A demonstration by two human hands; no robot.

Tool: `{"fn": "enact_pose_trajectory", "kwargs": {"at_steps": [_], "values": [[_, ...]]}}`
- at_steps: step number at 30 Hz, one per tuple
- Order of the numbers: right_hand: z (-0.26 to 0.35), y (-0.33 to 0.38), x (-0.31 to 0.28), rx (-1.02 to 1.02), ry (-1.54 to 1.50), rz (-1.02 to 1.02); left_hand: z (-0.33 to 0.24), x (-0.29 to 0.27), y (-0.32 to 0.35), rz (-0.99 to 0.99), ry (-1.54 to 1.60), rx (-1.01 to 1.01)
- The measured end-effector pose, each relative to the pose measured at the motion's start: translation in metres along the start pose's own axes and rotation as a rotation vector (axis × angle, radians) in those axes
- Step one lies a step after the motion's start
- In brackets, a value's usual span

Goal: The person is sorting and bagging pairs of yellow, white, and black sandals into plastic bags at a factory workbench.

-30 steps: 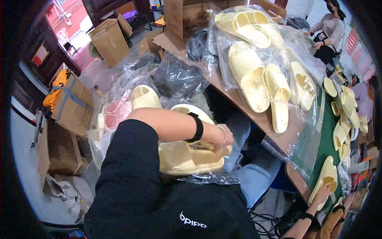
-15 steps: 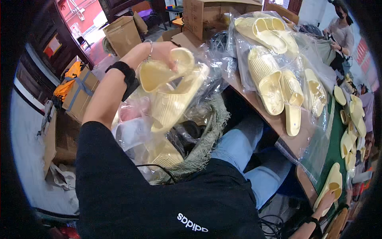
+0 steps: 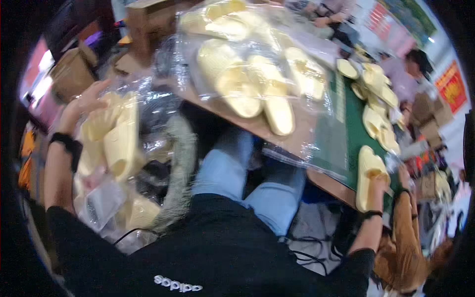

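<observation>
My left hand [image 3: 83,105] is raised at the left and grips a pair of pale yellow slippers [image 3: 116,141] by their upper end. The pair hangs above a pile of plastic-bagged slippers [image 3: 133,213] beside my knees. My right hand [image 3: 380,187] is stretched out to the right and holds a single pale yellow slipper [image 3: 365,171] at the near edge of the table's green mat [image 3: 354,123]. Both wrists wear a black band.
Clear bags of yellow slippers [image 3: 247,74] cover the wooden table [image 3: 277,136]. More loose slippers [image 3: 378,86] lie along the mat. Cardboard boxes [image 3: 74,69] stand at the far left. Another person's brown sleeve [image 3: 405,232] is close to my right arm.
My left hand has carried the slipper pair further left and lower as my view swung right. My right hand, unseen before, now appears holding a slipper at the table edge.
</observation>
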State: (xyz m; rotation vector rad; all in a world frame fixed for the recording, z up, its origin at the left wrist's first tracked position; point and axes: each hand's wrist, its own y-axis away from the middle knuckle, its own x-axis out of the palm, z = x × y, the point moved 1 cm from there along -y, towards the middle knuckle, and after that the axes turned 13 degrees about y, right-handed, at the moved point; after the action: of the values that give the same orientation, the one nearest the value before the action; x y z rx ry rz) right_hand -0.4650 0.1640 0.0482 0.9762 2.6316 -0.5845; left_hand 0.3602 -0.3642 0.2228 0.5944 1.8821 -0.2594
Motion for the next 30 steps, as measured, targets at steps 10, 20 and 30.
{"fn": "enact_pose_trajectory", "kwargs": {"at_steps": [10, 20, 30], "values": [[-0.025, 0.029, -0.019, 0.546, -0.792, 0.166, -0.310, 0.082, -0.016, 0.356, 0.017, 0.877], [-0.069, 0.123, -0.152, 0.447, -1.332, 0.148, -0.440, 0.288, -0.019, 0.129, -0.204, 1.332], [-0.077, 0.182, -0.182, 0.379, -1.725, 0.150, -0.447, 0.320, -0.058, -0.126, 0.149, 1.380]]}}
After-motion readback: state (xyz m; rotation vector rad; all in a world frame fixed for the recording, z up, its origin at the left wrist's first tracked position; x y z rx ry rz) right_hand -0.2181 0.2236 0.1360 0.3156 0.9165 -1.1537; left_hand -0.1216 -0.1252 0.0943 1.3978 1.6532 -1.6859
